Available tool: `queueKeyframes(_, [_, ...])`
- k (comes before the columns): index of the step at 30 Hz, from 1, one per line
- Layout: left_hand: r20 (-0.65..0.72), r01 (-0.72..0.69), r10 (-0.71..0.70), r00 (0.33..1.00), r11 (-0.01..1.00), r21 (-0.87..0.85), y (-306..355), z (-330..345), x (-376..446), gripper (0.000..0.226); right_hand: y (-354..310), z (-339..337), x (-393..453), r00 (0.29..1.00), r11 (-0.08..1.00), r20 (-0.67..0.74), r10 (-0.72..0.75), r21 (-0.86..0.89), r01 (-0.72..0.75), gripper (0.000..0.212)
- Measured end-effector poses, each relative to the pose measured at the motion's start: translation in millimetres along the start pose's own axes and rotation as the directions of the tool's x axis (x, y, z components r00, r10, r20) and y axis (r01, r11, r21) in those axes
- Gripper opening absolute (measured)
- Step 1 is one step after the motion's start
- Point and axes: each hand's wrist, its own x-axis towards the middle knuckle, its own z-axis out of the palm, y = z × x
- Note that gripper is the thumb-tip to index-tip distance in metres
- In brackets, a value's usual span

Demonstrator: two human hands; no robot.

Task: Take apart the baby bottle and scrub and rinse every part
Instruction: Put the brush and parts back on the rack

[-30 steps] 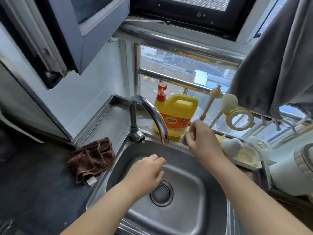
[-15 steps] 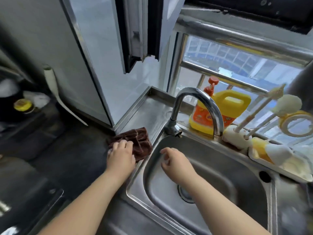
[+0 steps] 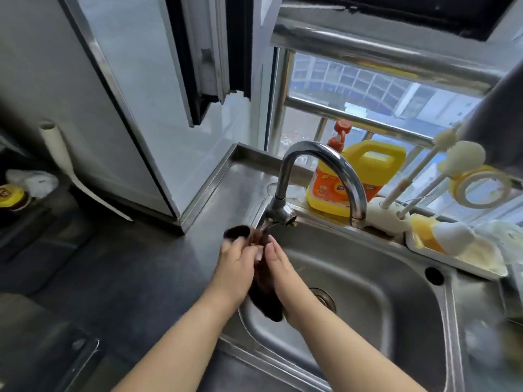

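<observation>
A stainless-steel sink (image 3: 396, 321) fills the lower right of the head view, set into a dark worktop (image 3: 119, 278). One curved chrome faucet (image 3: 319, 176) rises at the sink's back rim. Just behind the faucet stands one yellow dish-soap jug (image 3: 365, 171) with an orange pump.

Half a second ago the brown cloth (image 3: 263, 290) lay on the worktop left of the sink under the left hand alone, the right hand hovering empty over the basin. Now the cloth is lifted over the sink's left edge, hanging lengthwise from near the faucet base down toward the viewer. Both hands are brought together on it: the left hand (image 3: 235, 267) grips it from the left, the right hand (image 3: 278, 267) presses it from the right with fingers straight.

Right of the faucet, one white brush holder (image 3: 379, 216) carries two bottle brushes (image 3: 464, 157), their heads angled up and to the right. Further right, a white tray (image 3: 452, 260) on the sink's back rim holds the baby bottle parts (image 3: 450, 236), blurred and uncountable, including a yellow piece and a white cone-shaped piece.
</observation>
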Motion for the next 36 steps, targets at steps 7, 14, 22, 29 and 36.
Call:
queueKeyframes(7, [0.588,-0.281,0.166,0.791,0.954,0.109,3.7,69.3,-51.2,0.076,17.2,-54.1,-19.0,0.959,0.858,-0.241,0.147,0.514,-0.003,0.028])
queueKeyframes(14, [0.863,-0.902,0.293,0.412,0.264,0.341,11.4,87.4,-41.3,0.033,29.2,-130.2,-47.9,0.883,0.834,-0.347,0.317,0.545,-0.085,0.037])
queueKeyframes(22, [0.993,-0.952,-0.061,0.104,-0.295,0.082,35.8,150.1,-31.0,0.025,5.6,-142.2,-101.4,0.944,0.923,-0.103,0.313,0.269,-0.276,0.041])
queueKeyframes(29, [0.973,-0.967,0.230,0.022,-0.242,0.079,52.6,184.1,-47.6,0.011,10.7,-173.5,-108.0,0.923,0.779,-0.154,0.354,0.595,-0.199,0.035])
queueKeyframes(36, [0.769,-0.983,0.621,-0.149,-0.174,-0.050,37.8,197.6,-57.2,0.019,23.8,-205.3,-135.2,0.959,0.619,-0.107,0.262,0.781,-0.082,0.049])
